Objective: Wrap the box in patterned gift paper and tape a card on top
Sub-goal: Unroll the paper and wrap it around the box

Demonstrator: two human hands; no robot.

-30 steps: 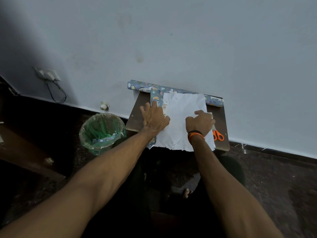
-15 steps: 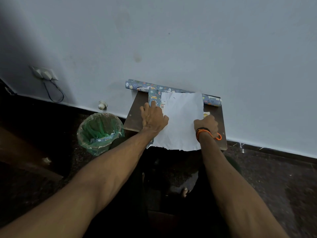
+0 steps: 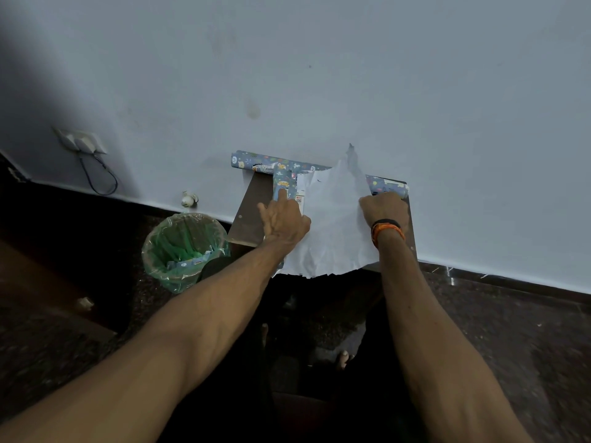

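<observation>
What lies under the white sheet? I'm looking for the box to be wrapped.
Under the white sheet only the brown table shows at its edges, plus a patterned strip under the left hand. No box is visible; the sheet hides whatever is beneath.

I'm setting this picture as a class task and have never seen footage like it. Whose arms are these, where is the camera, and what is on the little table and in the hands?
There is no machine here: a person wears a wide-angle camera on the head, looking down at their own arms. The left hand rests on the patterned gift paper spread on a small brown table. The right hand, with an orange wristband, grips the sheet's white underside and lifts a corner. A roll of the same paper lies against the wall. A green-lined bin stands on the floor.
</observation>
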